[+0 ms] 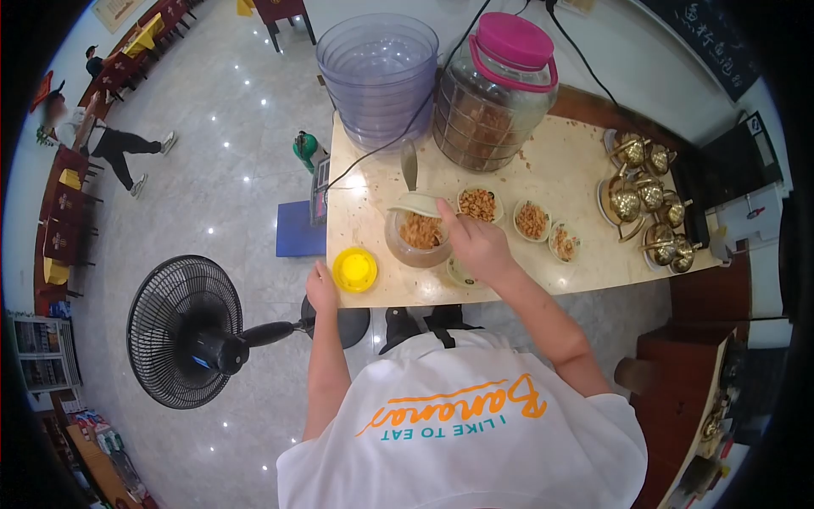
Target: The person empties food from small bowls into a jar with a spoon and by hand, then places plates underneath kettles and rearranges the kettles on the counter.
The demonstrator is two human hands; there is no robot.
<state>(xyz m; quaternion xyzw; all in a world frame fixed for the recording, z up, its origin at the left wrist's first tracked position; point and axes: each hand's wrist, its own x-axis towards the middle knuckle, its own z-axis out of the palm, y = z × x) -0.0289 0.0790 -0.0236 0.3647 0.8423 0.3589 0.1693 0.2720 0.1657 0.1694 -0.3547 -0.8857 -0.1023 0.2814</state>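
Observation:
My right hand is closed on the rim of a pale bowl, which is tilted over the mouth of a clear jar. Brown crumbly food shows in the jar's opening. By the table's left front corner, my left hand is closed against the table edge, its fingers partly hidden. Just right of it lies a round yellow lid or dish. Another small bowl is partly covered by my right forearm. Behind the jar, a metal spoon or scoop points upward.
Bowls of brown food stand right of the jar. A large jar with a pink lid and stacked clear tubs are behind. Brass teapots sit at right. A black fan stands at left; a person walks farther off.

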